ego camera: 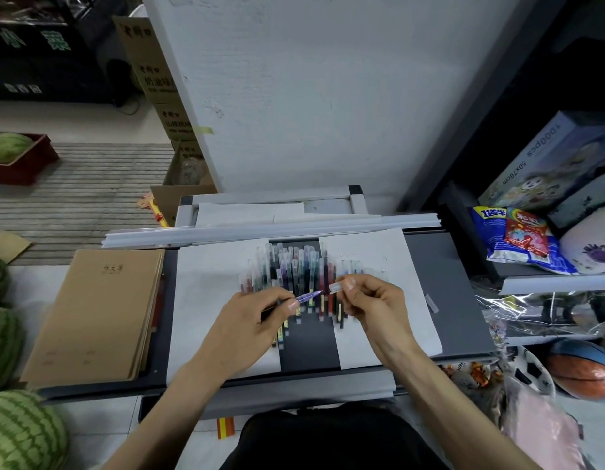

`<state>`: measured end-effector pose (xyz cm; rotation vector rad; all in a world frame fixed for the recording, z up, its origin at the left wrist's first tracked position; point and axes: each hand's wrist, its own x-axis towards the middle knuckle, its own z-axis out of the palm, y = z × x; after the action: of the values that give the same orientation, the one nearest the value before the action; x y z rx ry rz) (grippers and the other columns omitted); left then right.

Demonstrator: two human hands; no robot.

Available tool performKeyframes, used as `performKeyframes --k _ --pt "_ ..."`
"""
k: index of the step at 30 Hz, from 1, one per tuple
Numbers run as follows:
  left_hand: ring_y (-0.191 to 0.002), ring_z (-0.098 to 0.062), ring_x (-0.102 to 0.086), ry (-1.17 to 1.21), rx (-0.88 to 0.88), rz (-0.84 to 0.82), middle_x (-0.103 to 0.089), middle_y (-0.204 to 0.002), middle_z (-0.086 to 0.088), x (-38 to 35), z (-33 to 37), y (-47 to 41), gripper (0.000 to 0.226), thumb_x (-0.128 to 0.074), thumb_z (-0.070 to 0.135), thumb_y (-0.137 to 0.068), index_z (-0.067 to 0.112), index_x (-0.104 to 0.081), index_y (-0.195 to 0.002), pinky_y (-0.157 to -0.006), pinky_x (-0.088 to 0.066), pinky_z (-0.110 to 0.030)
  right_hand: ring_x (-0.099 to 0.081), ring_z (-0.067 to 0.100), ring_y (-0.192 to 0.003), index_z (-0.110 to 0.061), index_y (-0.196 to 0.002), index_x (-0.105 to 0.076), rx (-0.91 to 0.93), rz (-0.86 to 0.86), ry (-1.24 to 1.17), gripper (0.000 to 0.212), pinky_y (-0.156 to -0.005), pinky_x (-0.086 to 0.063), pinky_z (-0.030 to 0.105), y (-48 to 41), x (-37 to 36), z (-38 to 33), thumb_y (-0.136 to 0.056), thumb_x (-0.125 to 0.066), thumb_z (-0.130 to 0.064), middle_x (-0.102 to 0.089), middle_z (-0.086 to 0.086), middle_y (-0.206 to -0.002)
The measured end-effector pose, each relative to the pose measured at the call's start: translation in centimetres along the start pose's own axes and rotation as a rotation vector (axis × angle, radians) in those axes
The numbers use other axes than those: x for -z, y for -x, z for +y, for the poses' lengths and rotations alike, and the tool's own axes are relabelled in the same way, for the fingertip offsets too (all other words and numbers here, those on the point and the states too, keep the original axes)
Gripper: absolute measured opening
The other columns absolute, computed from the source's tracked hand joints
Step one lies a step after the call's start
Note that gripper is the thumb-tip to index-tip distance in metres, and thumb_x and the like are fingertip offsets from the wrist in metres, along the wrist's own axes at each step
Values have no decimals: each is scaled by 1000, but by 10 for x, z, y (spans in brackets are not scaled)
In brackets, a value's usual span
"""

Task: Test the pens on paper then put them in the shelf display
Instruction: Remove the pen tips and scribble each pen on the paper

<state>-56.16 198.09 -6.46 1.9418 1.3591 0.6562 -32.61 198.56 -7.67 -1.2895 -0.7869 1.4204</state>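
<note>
A row of several coloured pens (294, 269) with clear caps lies across the dark shelf board (447, 283), between two white sheets of paper (206, 276) (389, 259). My left hand (247, 330) pinches an uncapped purple pen (309, 296), its tip pointing right. Just to the right, my right hand (372, 300) holds the pen's clear cap (337, 287) between thumb and forefinger, a short gap from the tip. Faint scribbles mark the right sheet. Both hands hover over the near ends of the pens.
A stack of brown notebooks (97, 313) lies at the left of the board. White plastic strips (270, 228) lie along the far edge. Watermelons (19, 432) sit at the left. Snack bags (518, 239), boxes and balls (582, 368) fill the shelves at the right.
</note>
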Motion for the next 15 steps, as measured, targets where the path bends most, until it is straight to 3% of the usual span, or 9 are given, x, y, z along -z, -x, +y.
performKeyframes --k 7,9,13,15 --pt "-57 -14 -52 7 -2 -8 -57 -66 11 -9 2 -4 14 -57 38 -107 32 -69 -101 -55 -37 -24 -53 17 -62 -6 -94 -80 35 -115 97 14 -59 -45 22 2 -10 9 -97 -68 -2 -70 12 -72" --pt "-56 -15 -53 19 2 7 -58 -65 10 -15 2 -6 15 -58 34 -107 30 -69 -99 -54 -37 -25 -51 18 -62 -6 -91 -80 19 -95 56 17 -58 -43 21 4 -14 14 -98 -66 -1 -68 15 -72" --pt "-61 -19 -54 35 58 23 -61 -68 4 -33 -1 -9 19 -59 28 -107 23 -69 -92 -59 -44 -42 -52 18 -59 -3 -88 -79 -21 -51 33 18 -56 -42 22 -3 -14 18 -98 -64 1 -65 14 -69" --pt "-62 -20 -54 93 103 41 -60 -68 4 -42 0 -10 19 -60 27 -107 24 -69 -90 -60 -44 -40 -54 16 -60 -2 -89 -78 -36 -70 55 17 -57 -43 23 -8 -11 16 -99 -64 1 -65 14 -70"
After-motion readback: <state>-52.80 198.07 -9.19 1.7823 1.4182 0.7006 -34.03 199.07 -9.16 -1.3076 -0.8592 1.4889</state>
